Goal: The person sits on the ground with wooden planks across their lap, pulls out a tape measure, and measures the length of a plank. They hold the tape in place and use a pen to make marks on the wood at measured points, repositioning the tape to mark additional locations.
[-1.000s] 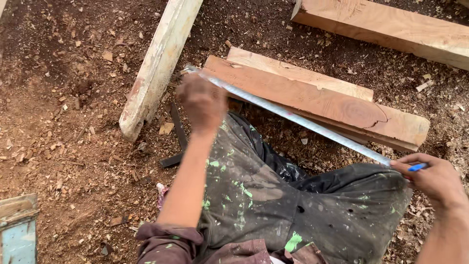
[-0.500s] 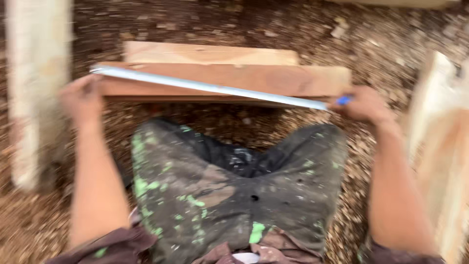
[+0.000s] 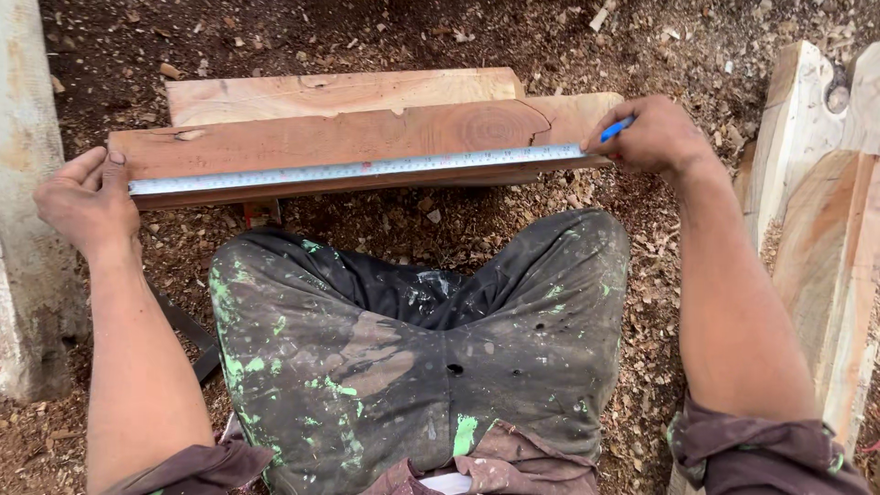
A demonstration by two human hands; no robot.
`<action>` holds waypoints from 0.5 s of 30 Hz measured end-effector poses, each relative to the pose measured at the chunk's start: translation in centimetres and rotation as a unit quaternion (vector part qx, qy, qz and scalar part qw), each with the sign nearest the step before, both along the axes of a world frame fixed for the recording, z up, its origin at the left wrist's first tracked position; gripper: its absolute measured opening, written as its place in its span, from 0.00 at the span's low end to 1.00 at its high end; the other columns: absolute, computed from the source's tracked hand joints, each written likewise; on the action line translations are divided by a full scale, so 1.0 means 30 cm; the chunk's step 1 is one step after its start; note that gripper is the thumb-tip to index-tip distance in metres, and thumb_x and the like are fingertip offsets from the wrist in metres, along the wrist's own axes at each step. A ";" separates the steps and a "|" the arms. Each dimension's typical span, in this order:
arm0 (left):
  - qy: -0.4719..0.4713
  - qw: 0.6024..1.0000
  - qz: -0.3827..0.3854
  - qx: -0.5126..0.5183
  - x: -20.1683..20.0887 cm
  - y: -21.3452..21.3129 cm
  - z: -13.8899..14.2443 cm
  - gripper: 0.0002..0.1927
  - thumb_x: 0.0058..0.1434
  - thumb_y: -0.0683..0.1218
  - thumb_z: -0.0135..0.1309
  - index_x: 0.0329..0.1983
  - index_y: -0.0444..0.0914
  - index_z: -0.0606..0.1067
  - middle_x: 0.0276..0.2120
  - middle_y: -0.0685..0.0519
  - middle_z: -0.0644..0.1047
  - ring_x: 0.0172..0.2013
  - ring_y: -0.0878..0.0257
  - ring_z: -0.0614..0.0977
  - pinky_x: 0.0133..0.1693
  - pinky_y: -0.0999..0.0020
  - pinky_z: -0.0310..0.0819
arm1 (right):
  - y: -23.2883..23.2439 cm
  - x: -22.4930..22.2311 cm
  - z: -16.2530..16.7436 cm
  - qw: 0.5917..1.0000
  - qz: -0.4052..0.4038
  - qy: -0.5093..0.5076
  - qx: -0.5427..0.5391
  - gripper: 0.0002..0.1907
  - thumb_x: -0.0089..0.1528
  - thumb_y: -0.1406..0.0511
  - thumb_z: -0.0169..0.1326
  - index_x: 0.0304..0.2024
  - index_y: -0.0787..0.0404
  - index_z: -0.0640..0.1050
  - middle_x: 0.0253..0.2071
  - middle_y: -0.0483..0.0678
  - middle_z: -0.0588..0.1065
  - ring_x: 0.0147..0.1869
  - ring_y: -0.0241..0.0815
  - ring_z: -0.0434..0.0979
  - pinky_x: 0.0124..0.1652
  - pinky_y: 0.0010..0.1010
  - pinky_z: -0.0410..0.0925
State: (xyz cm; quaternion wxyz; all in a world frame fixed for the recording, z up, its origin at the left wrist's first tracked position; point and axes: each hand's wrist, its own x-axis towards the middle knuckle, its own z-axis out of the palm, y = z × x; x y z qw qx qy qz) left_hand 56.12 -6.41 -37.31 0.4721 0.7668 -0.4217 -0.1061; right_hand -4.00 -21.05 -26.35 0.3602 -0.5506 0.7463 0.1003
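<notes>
Left hand (image 3: 84, 203) at 9 o'clock pins ruler (image 3: 357, 170) flat on plank (image 3: 302, 142); right hand (image 3: 653, 137) at 3 o'clock grips pen (image 3: 617, 129), steadying the ruler's other end.

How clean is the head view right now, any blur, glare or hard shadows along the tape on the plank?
Head view: sharp, soft even daylight, no hard shadows; measuring tape shows mild sheen, no blinding glare; plank grain and both hands, left hand, right hand, crisp.

- Long reddish-brown wooden plank (image 3: 367, 137): sawn, matt, visible grain rings.
- Thin silvery metal measuring tape (image 3: 357, 170): smooth, faintly shiny.
- Small blue plastic pen (image 3: 616, 129): glossy.
- Dark cloth trousers (image 3: 412, 357): matt, stained, green paint spatters.
- Ground (image 3: 550, 37): rough wood chips.
</notes>
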 end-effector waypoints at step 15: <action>0.060 0.998 0.010 0.005 -0.078 0.026 -0.034 0.20 0.77 0.57 0.50 0.45 0.35 0.80 0.41 0.54 0.84 0.39 0.68 0.85 0.43 0.70 0.85 | -0.062 -0.413 -0.163 0.988 -0.104 -0.096 -0.059 0.07 0.60 0.71 0.65 0.41 0.61 0.84 0.34 0.48 0.81 0.34 0.34 0.73 0.27 0.29 0.60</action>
